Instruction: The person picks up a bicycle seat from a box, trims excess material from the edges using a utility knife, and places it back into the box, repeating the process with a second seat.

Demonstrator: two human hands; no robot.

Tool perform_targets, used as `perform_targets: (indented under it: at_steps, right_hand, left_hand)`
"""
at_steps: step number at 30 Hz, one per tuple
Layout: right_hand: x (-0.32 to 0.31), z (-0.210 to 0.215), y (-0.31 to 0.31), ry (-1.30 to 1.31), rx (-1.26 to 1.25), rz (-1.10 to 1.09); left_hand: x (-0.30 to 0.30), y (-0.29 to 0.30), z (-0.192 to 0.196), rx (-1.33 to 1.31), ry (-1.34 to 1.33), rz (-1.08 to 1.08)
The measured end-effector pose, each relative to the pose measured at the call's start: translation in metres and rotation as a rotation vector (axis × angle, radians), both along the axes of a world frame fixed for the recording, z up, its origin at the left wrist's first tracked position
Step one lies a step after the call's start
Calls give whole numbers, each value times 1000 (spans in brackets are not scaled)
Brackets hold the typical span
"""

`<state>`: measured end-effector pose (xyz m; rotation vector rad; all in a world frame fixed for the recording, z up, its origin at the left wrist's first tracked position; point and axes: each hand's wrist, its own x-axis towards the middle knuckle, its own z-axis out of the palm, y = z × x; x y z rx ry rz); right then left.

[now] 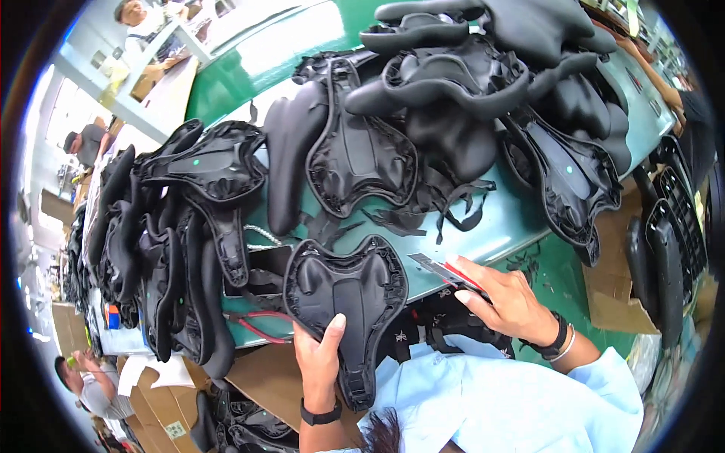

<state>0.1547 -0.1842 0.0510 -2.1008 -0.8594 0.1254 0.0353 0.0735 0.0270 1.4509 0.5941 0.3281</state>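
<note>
A black bicycle saddle point(350, 294), underside up, is gripped at its left edge by my left hand point(319, 353), the thumb lying over its narrow part. Its wide end points away from me, over the table's near edge. To the right, my right hand point(504, 298) is closed around a red-handled utility knife point(464, 278). The knife's long blade sticks out toward the left, apart from the saddle. Pliers with red handles point(260, 326) lie at the table edge, left of my left hand. Just beyond the saddle are black cut strips point(438, 204).
Many black saddles point(362, 143) are piled across the green table point(498, 219), with a stacked row point(162, 264) at the left. Cardboard boxes point(615, 279) stand at the right and lower left. Other people work at the far left, and a person's arm point(657, 79) reaches in at the upper right.
</note>
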Motion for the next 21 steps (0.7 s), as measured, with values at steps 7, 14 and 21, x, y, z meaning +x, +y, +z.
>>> perform_targets:
  at_steps: [7,14,21]
  right_hand:
    - [13,-1,15,-46,-114,68]
    - [33,4,25,-111,-320,214]
    - [-11,-9,29,-47,-292,111]
  left_hand:
    - [0,0,8,56,30,-30]
    - [3,9,13,21,48,-76]
    - [3,-7,13,-55,46,32]
